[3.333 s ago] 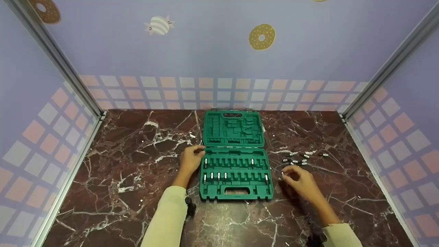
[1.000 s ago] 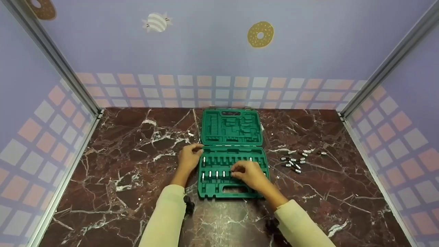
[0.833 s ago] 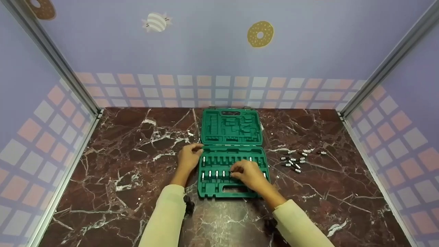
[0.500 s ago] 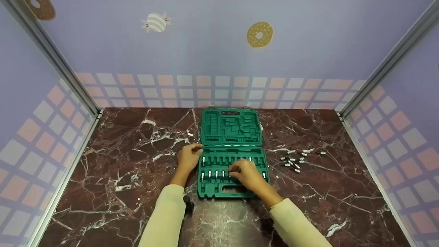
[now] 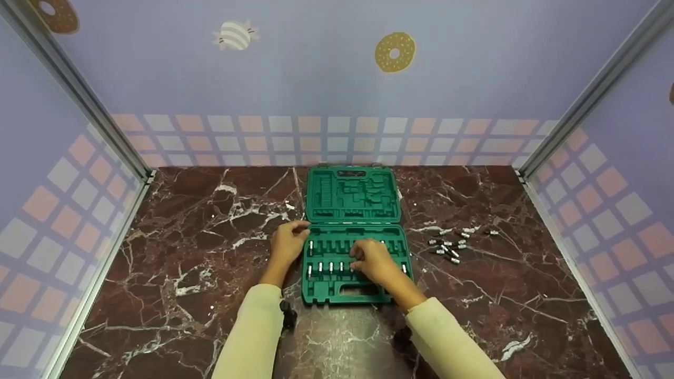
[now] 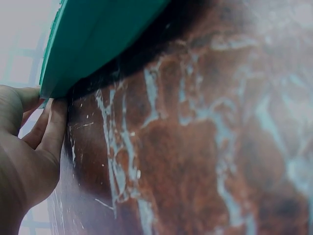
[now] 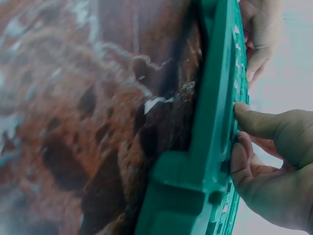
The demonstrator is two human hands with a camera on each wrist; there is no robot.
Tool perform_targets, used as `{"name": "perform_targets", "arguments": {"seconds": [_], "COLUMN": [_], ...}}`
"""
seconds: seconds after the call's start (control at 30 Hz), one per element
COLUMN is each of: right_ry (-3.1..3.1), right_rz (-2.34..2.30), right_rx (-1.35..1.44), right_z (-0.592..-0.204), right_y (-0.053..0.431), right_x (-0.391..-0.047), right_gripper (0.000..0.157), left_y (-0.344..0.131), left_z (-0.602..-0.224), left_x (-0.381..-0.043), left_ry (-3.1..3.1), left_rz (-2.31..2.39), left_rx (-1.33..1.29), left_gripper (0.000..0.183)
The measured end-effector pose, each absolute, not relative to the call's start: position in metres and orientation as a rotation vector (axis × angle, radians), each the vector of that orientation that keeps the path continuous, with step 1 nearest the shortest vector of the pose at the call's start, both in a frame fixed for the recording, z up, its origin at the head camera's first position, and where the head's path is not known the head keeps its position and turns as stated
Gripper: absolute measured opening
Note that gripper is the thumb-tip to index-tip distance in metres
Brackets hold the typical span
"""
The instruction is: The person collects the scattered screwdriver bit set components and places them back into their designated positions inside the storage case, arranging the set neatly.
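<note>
A green plastic tool case (image 5: pixel 400 295) lies unfolded on the table, its lid at the back. Short metal bit sockets (image 5: pixel 330 267) sit in slots of its near half, several toward the left and a few farther right. My left hand (image 5: pixel 287 243) grips the case's left edge near the hinge; in the left wrist view its thumb and fingers meet at the corner. My right hand (image 5: pixel 373 259) is over the lower row, thumb and index finger pinched at a slot right of the left-hand sockets. Its fingertips (image 7: pixel 240 108) touch the tray, mostly hiding the small bit socket there.
A loose cluster of bit sockets (image 5: pixel 447 247) lies on the dark marbled table (image 5: pixel 210 295), right of the case. Another bit socket (image 5: pixel 491 232) is a little apart. Patterned walls (image 5: pixel 295 79) enclose the table's back and sides.
My right hand carried a bit socket left from beside the loose cluster to the lower row, and has stayed there, shifting slightly in the last second. My left hand kept its place.
</note>
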State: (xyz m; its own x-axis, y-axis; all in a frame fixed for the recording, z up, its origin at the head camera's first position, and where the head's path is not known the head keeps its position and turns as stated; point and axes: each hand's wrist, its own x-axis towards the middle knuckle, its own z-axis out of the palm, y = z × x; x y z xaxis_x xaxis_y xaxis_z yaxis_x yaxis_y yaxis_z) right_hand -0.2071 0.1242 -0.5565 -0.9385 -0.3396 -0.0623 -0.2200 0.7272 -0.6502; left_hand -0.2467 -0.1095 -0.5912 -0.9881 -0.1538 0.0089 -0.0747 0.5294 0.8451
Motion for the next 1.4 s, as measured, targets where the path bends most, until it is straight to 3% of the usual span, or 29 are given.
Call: {"name": "perform_targets", "arguments": {"seconds": [0.73, 1.4], "right_ry": [2.786, 2.906], "right_rz": [-1.064, -1.384], "right_rx": [-0.550, -0.651], "right_z": [-0.565, -0.573], "right_y": [0.129, 0.167], "right_x": [-0.203, -0.185], "right_gripper": [0.012, 0.014], "left_y": [-0.111, -0.110], "left_z": [-0.590, -0.591], "left_x": [-0.248, -0.246], "left_ry": [-2.670, -2.660], "left_rz": [-1.494, -1.518], "left_rx": [0.216, 0.202], "left_gripper": [0.020, 0.020]}}
